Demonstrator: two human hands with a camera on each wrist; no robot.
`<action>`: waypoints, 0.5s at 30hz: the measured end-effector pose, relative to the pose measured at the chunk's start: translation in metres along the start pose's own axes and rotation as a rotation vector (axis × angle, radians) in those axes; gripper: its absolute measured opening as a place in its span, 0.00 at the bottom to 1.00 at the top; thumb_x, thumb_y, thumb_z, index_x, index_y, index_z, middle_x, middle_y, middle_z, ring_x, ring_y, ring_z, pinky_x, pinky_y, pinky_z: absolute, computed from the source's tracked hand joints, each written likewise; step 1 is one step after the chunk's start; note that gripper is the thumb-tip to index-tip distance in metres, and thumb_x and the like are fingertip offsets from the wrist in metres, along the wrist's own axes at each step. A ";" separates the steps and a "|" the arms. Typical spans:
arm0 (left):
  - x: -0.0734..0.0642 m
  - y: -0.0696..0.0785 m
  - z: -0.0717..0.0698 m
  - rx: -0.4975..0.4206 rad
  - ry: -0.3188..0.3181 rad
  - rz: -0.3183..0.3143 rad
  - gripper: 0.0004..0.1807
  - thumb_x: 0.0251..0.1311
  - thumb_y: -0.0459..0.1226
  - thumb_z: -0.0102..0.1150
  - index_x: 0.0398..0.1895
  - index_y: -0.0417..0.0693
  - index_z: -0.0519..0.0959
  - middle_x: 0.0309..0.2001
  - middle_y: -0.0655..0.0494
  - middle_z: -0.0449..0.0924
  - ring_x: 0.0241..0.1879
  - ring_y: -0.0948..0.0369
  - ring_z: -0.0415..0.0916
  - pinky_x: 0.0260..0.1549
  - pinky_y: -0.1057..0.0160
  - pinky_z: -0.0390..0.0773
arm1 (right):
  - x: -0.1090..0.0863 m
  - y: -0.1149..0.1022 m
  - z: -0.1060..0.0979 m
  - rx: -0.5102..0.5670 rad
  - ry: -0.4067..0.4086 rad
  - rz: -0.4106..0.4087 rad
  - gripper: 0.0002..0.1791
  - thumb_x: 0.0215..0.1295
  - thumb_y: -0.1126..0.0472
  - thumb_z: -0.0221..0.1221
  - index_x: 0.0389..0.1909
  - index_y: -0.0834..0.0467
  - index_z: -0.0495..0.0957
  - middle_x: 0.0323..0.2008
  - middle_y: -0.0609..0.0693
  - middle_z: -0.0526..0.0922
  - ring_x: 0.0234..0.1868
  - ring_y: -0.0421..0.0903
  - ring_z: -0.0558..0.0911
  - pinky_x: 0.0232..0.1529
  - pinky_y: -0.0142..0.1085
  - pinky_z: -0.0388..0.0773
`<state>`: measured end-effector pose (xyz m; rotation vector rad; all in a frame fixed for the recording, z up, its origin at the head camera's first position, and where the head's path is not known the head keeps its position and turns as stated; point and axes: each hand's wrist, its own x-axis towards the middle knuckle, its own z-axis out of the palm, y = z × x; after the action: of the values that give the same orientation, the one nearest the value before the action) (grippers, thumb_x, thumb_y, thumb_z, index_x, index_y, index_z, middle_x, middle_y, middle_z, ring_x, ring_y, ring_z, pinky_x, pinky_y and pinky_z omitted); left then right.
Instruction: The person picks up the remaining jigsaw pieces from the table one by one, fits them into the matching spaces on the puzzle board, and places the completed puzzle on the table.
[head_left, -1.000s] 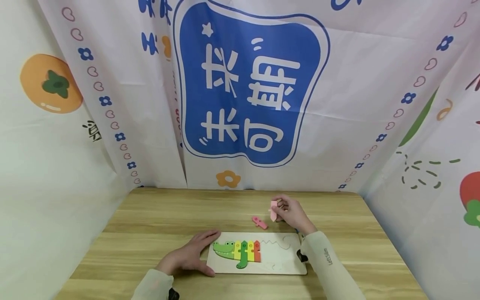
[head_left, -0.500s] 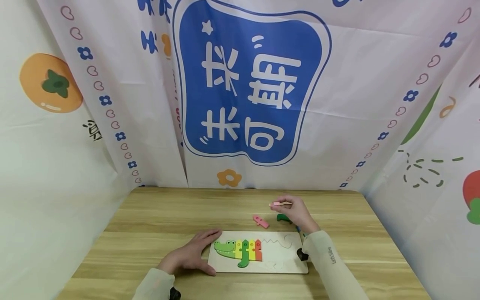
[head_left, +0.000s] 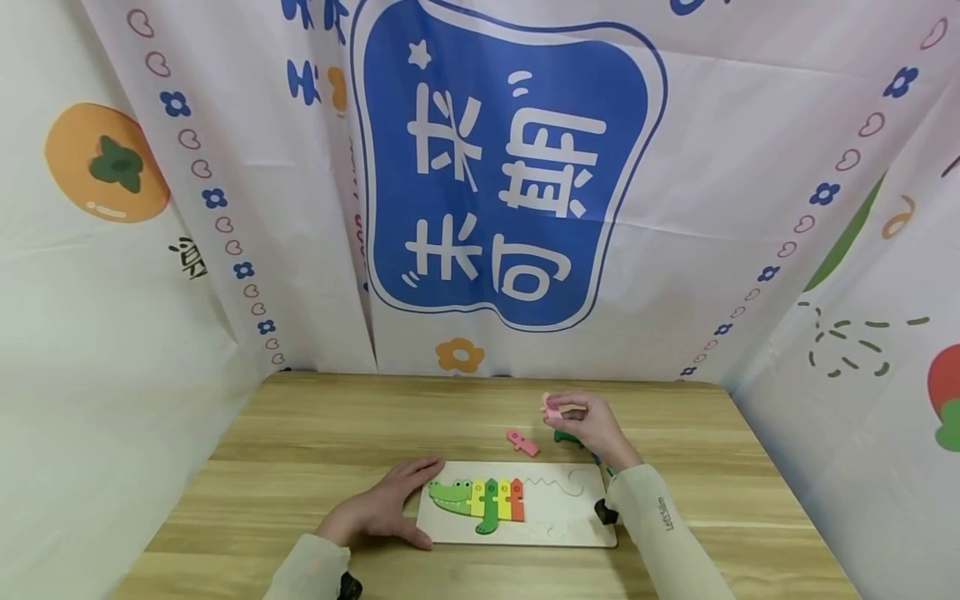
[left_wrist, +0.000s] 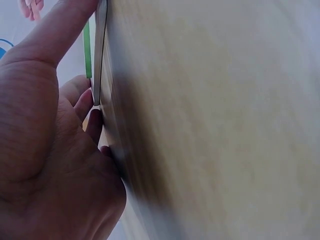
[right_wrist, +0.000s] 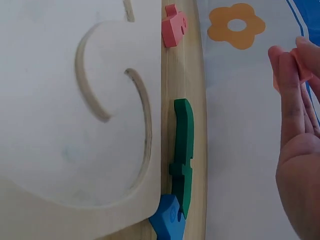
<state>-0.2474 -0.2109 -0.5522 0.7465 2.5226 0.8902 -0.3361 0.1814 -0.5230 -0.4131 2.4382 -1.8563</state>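
Right hand [head_left: 596, 423]: grip pinching small, pale-pink puzzle piece [head_left: 553, 412] above wood-grain desk [head_left: 337, 417]. Left hand [head_left: 384, 505]: grip wide, touching left end of flat, rectangular, pale wooden board [head_left: 581, 523], curved grooves [right_wrist: 82, 75] cut in. Thick, curved green piece [right_wrist: 184, 137] beyond.

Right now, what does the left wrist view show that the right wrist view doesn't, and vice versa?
Only the left wrist view shows the left hand and a green edge by the board.
Only the right wrist view shows the loose pink piece, green piece, blue piece, orange flower and held pink piece.
Both show the board, the table and the right hand, just fingers in the left.
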 end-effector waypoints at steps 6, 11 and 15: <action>0.001 -0.001 0.001 -0.002 -0.003 -0.007 0.64 0.47 0.56 0.81 0.84 0.49 0.54 0.83 0.46 0.48 0.80 0.39 0.45 0.71 0.28 0.56 | 0.001 0.001 0.001 0.020 -0.045 -0.018 0.23 0.63 0.68 0.70 0.61 0.63 0.83 0.71 0.61 0.73 0.50 0.47 0.86 0.46 0.30 0.84; 0.003 -0.003 0.001 0.010 0.001 -0.010 0.64 0.47 0.56 0.81 0.84 0.50 0.54 0.83 0.47 0.48 0.80 0.40 0.45 0.71 0.29 0.56 | -0.001 -0.003 0.001 0.052 -0.077 0.041 0.29 0.66 0.70 0.68 0.68 0.60 0.78 0.71 0.60 0.74 0.48 0.60 0.87 0.48 0.44 0.87; 0.002 -0.003 0.002 0.007 0.002 -0.010 0.64 0.46 0.56 0.82 0.84 0.50 0.54 0.83 0.47 0.48 0.80 0.40 0.45 0.71 0.29 0.56 | -0.002 -0.004 0.002 0.076 -0.094 0.065 0.29 0.68 0.69 0.66 0.70 0.60 0.75 0.66 0.60 0.78 0.51 0.69 0.85 0.53 0.52 0.84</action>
<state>-0.2495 -0.2107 -0.5563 0.7344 2.5308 0.8795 -0.3332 0.1785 -0.5196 -0.4016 2.2849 -1.8521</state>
